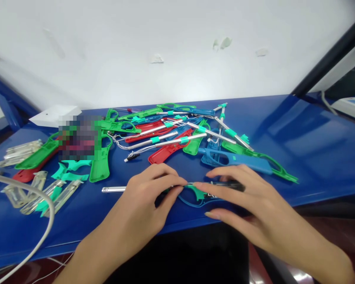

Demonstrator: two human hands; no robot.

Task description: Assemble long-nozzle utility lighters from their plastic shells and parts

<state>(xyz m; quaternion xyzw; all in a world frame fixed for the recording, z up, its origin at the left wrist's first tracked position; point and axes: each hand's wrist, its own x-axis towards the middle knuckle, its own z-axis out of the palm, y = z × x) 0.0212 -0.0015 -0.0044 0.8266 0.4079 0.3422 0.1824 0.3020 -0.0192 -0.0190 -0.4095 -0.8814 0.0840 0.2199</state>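
At the table's front edge lies a blue lighter casing half [192,204] with a loop, under both my hands. A green trigger piece [198,193] sits in it, and a dark part with white marks [208,195] shows beside the trigger. My left hand [154,197] pinches the casing near its front end, thumb and forefinger together. From behind that hand a silver metal tube [114,189] sticks out to the left. My right hand [248,193] rests over the casing's right part, forefinger touching near the trigger, thumb apart from the other fingers.
Behind my hands lie piled green, red and blue casing halves [167,154] and silver tubes with white wires [180,140]. To the left are clear plastic tanks [56,197], green triggers [73,176] and a white cable [51,213]. A white wall [177,79] stands behind the blue table [269,118].
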